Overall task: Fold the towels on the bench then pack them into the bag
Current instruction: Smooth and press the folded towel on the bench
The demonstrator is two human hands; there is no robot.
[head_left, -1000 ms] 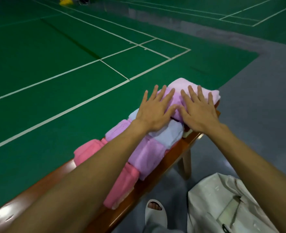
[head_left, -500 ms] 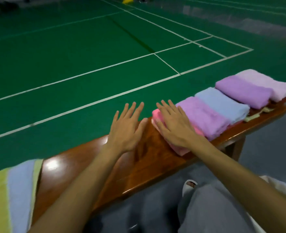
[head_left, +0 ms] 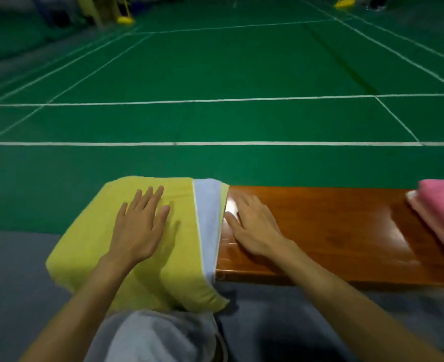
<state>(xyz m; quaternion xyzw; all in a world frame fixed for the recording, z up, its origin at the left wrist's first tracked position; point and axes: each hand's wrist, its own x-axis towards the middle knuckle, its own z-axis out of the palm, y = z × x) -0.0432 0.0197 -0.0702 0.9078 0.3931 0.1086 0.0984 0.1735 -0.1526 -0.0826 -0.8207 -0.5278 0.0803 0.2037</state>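
Left hand (head_left: pixel 140 226): fingers spread, palm flat on the yellow towel (head_left: pixel 90 246).
Right hand (head_left: pixel 252 226): fingers straight and loosely fanned, resting on the bare bench (head_left: pixel 333 231), thumb just beside the towel's pale blue stripe (head_left: pixel 208 218); it holds nothing.
Risk: the towel's near side droops off the bench below your left wrist. A careless drag could slide it to the floor or skew the fold.
Around: pink folded towel (head_left: pixel 440 212) well right of your right hand.
In the way: your knee (head_left: pixel 150 335) under the drooping corner. The bag is not in view.
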